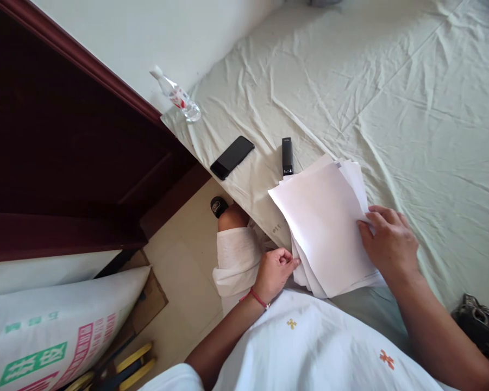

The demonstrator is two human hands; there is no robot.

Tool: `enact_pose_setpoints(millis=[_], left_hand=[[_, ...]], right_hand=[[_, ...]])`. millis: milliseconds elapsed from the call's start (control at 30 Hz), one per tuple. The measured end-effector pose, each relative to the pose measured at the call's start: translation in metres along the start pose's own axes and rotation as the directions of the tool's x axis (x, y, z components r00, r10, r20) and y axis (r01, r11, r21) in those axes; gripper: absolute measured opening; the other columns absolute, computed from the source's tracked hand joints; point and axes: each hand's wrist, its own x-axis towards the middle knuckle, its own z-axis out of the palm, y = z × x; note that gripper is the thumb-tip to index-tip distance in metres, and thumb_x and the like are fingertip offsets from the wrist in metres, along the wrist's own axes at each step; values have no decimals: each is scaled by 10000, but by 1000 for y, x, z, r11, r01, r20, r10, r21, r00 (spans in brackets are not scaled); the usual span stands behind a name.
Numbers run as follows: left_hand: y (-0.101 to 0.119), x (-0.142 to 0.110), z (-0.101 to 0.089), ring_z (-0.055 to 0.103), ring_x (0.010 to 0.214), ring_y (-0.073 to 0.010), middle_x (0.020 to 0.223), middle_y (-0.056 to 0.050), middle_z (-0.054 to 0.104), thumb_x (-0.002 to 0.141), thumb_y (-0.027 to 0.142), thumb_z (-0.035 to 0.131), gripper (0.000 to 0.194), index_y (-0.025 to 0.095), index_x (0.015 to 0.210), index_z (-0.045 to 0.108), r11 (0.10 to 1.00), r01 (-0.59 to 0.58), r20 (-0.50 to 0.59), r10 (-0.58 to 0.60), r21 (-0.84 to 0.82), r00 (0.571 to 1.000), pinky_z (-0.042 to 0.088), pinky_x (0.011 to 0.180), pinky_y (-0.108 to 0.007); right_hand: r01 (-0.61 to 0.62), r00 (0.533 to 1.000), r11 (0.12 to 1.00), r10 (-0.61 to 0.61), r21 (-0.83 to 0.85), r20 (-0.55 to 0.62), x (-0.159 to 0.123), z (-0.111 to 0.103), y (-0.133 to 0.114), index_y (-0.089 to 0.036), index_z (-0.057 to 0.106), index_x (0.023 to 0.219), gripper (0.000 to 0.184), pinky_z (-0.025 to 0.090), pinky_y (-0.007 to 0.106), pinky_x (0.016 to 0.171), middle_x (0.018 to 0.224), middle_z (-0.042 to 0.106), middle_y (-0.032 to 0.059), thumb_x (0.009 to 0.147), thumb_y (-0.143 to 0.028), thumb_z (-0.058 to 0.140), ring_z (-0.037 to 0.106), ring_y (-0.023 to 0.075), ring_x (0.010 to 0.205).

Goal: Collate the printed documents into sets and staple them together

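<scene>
A loose stack of white paper sheets [330, 228] lies on the pale green bedsheet in front of me, its edges uneven and fanned out. My left hand [275, 271] has its fingers curled, with thumb and forefinger pinching the stack's lower left edge. On the opposite side, my right hand [391, 239] grips the right edge, thumb over the top sheet. Just beyond the papers is a narrow black object, apparently a stapler [287, 155], its near end close to the sheets. The top sheet's face looks blank; a little print shows on a sheet beneath.
A black phone [232, 157] lies near the bed's left edge. Farther back, a clear plastic bottle [178, 98] stands by the wall. A dark patterned item [478, 326] is at the lower right. Below left are a printed white sack [61, 326] and dark red woodwork [65, 136].
</scene>
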Motion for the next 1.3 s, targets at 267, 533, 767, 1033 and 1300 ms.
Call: enact_pose_setpoints(millis=[267, 533, 767, 1033, 1300], left_hand=[[1, 0, 0, 314, 575, -103, 562, 63, 357, 737, 508, 663, 353, 163, 705, 598, 1000, 7, 4, -7, -8, 1000, 249, 578, -272], [0, 1, 0, 310, 565, -98, 554, 68, 359, 743, 425, 669, 275, 161, 699, 604, 1000, 11, -2, -11, -6, 1000, 237, 567, -266], [3, 1, 0, 318, 559, -98, 534, 76, 358, 743, 301, 645, 155, 160, 694, 608, 1000, 24, 4, -24, 16, 1000, 247, 567, -264], [5, 1, -1, 298, 569, -100, 546, 74, 338, 735, 431, 670, 282, 162, 696, 596, 1000, 23, 17, -23, -5, 1000, 232, 576, -277], [4, -21, -10, 427, 687, -112, 741, 14, 503, 689, 413, 703, 323, 153, 832, 575, 922, 182, 197, -119, -343, 973, 348, 647, -260]], right_hand=[[29, 997, 1000, -29, -6, -71, -3, -1, -4, -215, 735, 962, 192, 523, 457, 896, 1242, 734, 92, 988, -255, 549, 615, 320, 1081], [48, 999, 999, -48, 21, -3, -1, 5, 3, -204, 729, 1058, 238, 519, 464, 918, 1223, 736, 105, 1015, -324, 528, 609, 324, 1079], [62, 995, 997, -65, 40, 74, 12, 12, 5, -176, 726, 1020, 287, 499, 534, 991, 1450, 606, 169, 1005, -385, 529, 561, 367, 1209], [87, 995, 995, -89, 47, 53, 24, 20, 10, -174, 736, 1039, 290, 471, 508, 1003, 1251, 675, 167, 979, -379, 540, 585, 334, 1103], [-83, 984, 994, 71, 71, 162, 25, 10, 24, -201, 738, 994, 276, 434, 405, 728, 933, 727, 142, 976, -385, 533, 621, 300, 882]])
